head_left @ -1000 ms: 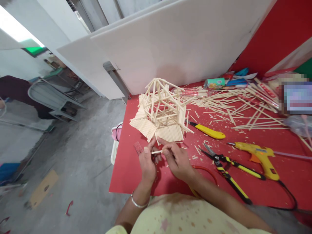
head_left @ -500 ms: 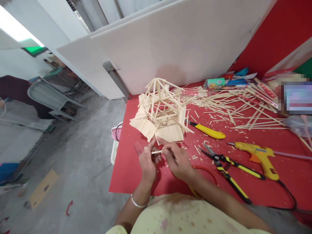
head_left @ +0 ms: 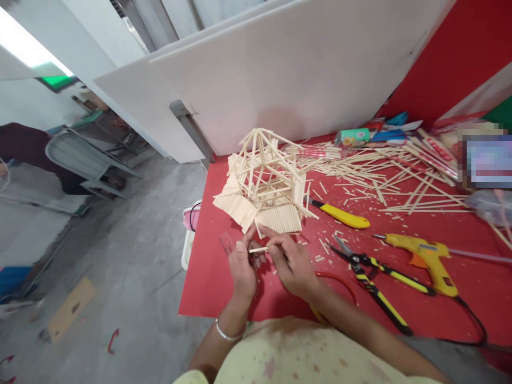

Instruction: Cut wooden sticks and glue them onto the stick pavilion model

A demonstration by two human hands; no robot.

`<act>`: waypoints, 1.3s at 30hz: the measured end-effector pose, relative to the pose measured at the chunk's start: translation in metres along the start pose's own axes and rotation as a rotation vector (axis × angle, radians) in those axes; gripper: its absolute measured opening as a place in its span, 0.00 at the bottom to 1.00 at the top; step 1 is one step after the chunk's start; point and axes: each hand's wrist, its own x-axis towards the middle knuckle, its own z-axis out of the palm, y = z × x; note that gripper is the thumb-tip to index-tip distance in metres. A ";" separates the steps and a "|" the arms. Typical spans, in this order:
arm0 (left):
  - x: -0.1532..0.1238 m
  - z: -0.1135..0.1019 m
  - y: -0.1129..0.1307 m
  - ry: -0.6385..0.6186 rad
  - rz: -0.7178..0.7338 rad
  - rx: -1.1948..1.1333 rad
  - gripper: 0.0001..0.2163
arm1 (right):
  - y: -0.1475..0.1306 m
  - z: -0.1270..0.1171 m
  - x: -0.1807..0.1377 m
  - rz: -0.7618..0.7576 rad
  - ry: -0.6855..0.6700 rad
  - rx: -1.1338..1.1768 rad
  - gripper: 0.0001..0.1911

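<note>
A short pale wooden stick (head_left: 258,250) spans the gap between my hands. My right hand (head_left: 292,262) pinches its right end with thumb and fingers, one finger reaching toward the model's front edge. My left hand (head_left: 242,269) is closed at the stick's other end, its fingers curled and partly hidden. Just beyond my fingertips stands a model built of wooden sticks (head_left: 278,218), with an open peaked frame on top and slatted panels sloping out around it. A clear ruler (head_left: 226,242) lies left of my left hand, partly covered by it.
On the red table (head_left: 204,282) lie a yellow utility knife (head_left: 344,215), open-bladed shears (head_left: 356,260) and a yellow glue gun (head_left: 430,253) with its cord. Many loose sticks (head_left: 360,165) and offcuts cover the back right, near a green can (head_left: 352,137). A white board (head_left: 280,69) stands behind.
</note>
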 end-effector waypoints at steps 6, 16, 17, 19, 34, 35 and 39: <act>-0.002 0.001 0.001 0.042 -0.006 -0.050 0.29 | -0.002 -0.001 -0.002 -0.011 0.053 -0.001 0.05; -0.008 -0.004 0.002 0.096 0.055 -0.073 0.14 | -0.007 0.000 -0.002 -0.271 0.281 -0.208 0.08; -0.009 -0.004 0.002 0.094 0.049 -0.078 0.13 | -0.006 0.001 -0.003 -0.290 0.274 -0.222 0.09; -0.009 -0.004 0.003 0.077 0.021 -0.117 0.13 | -0.004 0.003 -0.005 -0.325 0.258 -0.240 0.10; -0.006 -0.004 0.016 0.041 -0.088 -0.227 0.17 | 0.004 -0.004 -0.018 -0.351 -0.007 -0.346 0.15; -0.008 -0.004 0.017 0.049 -0.090 -0.224 0.18 | 0.006 -0.011 -0.024 -0.332 -0.041 -0.358 0.16; -0.011 -0.007 0.011 0.003 -0.153 -0.193 0.14 | 0.023 -0.042 -0.062 -0.152 -0.079 -0.465 0.15</act>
